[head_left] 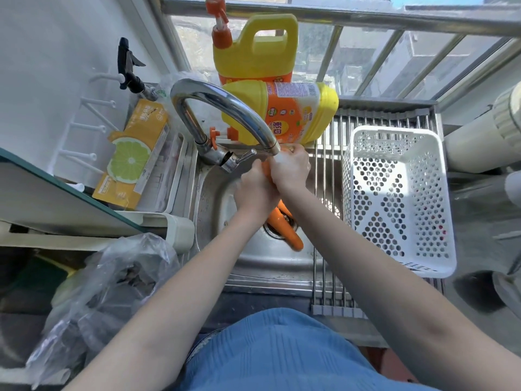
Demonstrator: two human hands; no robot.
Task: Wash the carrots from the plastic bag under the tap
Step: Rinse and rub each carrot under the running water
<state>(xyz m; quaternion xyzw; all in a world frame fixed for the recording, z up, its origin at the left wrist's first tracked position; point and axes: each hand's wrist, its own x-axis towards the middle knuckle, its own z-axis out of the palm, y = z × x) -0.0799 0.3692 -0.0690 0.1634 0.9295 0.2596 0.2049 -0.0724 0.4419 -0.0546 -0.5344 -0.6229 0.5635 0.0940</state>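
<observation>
The steel sink [253, 258] fills the middle of the view, its basin open toward the near rim; a roll-up rack of steel rods [332, 277] covers its right part, and a white perforated basket [394, 198] stands on that rack, just beside the right forearm. Two yellow detergent jugs sit behind the basin, one upright [253, 52] against the window bars, the other lying on its side [284, 111] just behind the spout. A crumpled clear plastic bag [107, 283] lies on the counter to the left, well apart from the hands; what it holds cannot be made out. The curved chrome tap [222, 108] arches from the left rear and its spout ends directly over the hands; the lever sticks out toward the left hand, nearly touching it.

The right hand [287, 167] is closed around the upper end of a carrot [266, 172] right under the spout, fingers wrapped over it; the left hand [255, 193] is closed around the same carrot lower down, so only a short orange strip shows between the two. Below them two more carrots [284, 227] lie in the basin across the drain, tips pointing toward the near rim; open basin floor remains to the left and front of them.
</observation>
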